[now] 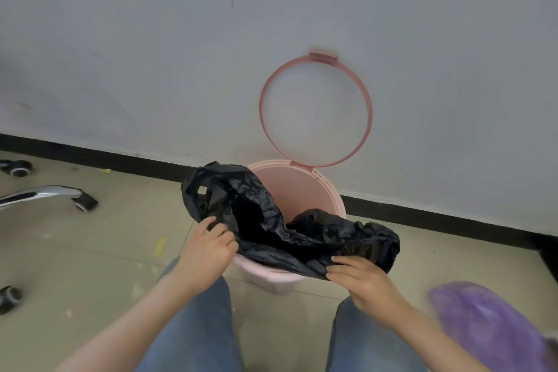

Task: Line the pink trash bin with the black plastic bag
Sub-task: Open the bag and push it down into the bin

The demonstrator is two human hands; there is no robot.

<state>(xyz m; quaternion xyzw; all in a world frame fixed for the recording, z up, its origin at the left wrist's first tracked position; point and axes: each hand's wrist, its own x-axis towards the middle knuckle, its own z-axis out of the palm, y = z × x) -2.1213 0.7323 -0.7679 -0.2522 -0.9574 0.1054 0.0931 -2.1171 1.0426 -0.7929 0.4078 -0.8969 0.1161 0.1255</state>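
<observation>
**Inspector:** Begin with the fingers.

**Assistant:** The fingers of the left hand are closed on a pinch of the black plastic bag at the bin's near-left rim. The right hand grips the bag's edge the same way at the near-right, thumb and fingers curled over the film.

**Inspector:** Where does the bag lie?

**Assistant:** Draped across the mouth of the pink trash bin, crumpled. Part dips into the opening; one bunch stands up over the left rim, another hangs outside on the right. The far inner wall of the bin shows bare pink.

**Inspector:** Progress?

**Assistant:** In my judgement, partial. The bag is at the bin with its mouth being spread, but it is not pushed down inside, and the edge is folded over no part of the rim that I can see. The pink retaining ring stands raised against the wall, yet to be lowered.

**Inspector:** Surroundings and obstructions?

**Assistant:** The bin sits on the floor beside the wall. Chair legs with castors lie well apart to the left; a blurred purple object is near the right forearm. Nothing blocks the opening; the creased, clinging film looks the chief hindrance.
</observation>
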